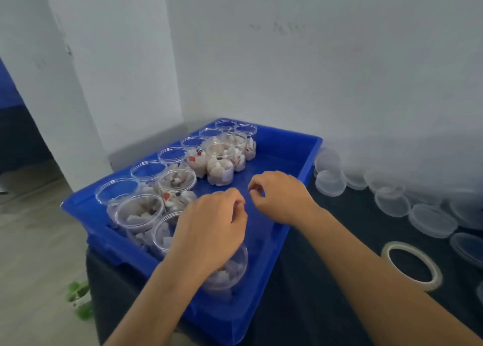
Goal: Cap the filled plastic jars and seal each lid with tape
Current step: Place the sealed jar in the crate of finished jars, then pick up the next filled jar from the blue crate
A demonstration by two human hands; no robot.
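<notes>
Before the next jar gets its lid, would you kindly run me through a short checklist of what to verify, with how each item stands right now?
1. Open filled jars upright in the blue tray: ok.
2. Spare lids on the dark cloth right of the tray: ok.
3. Tape roll lying flat beside the right forearm: ok.
4. Left hand over the nearest jar; whether that jar is capped: cannot tell.
5. Right hand curled above the tray floor; whether it pinches tape: cannot tell.
</notes>
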